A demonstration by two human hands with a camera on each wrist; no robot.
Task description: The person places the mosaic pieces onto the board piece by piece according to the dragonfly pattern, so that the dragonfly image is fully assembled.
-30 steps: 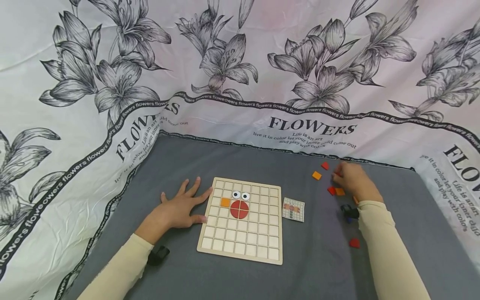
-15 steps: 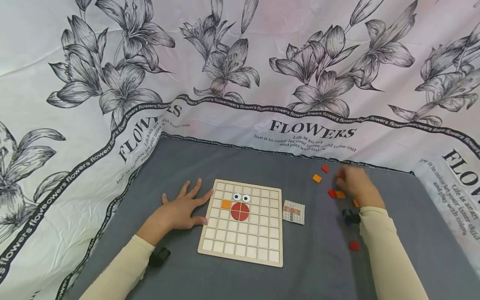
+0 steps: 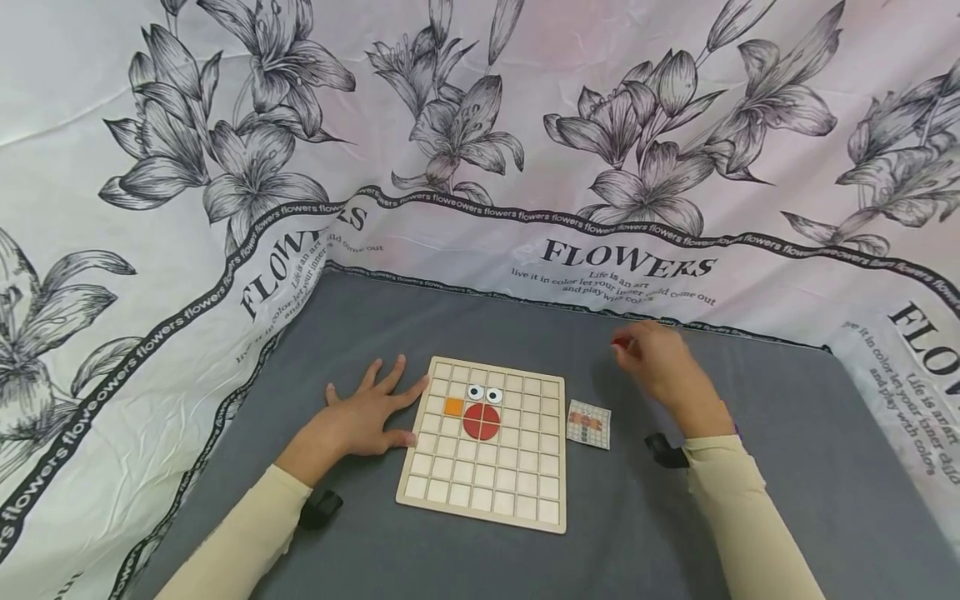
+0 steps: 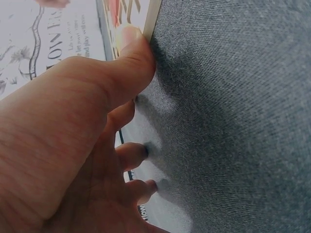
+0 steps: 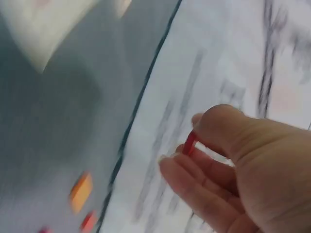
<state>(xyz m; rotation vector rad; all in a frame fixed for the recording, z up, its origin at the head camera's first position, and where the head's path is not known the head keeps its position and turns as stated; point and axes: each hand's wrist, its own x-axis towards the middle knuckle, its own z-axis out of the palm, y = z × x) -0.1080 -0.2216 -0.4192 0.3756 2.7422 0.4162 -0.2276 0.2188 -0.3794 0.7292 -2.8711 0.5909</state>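
A wooden grid board [image 3: 480, 492] lies on the grey cloth, with two eye tiles [image 3: 484, 393], a red circle made of quarter tiles [image 3: 482, 422] and an orange square tile [image 3: 453, 407] set in it. My left hand [image 3: 360, 421] rests at its left edge with fingers spread; in the left wrist view the thumb [image 4: 131, 63] presses on the board's rim. My right hand [image 3: 663, 371] is up near the back of the cloth, pinching a small red tile [image 5: 190, 143] between thumb and fingertips.
A small printed pattern card [image 3: 588, 424] lies right of the board. In the right wrist view an orange tile [image 5: 81, 192] and a red tile [image 5: 89, 222] lie loose on the cloth. A flower-printed curtain [image 3: 450, 242] rises behind and at the sides.
My right hand has moved left from among the loose tiles, with a red tile now showing at its fingertips. The hand and sleeve now cover the loose tiles. My left hand stays at the board.
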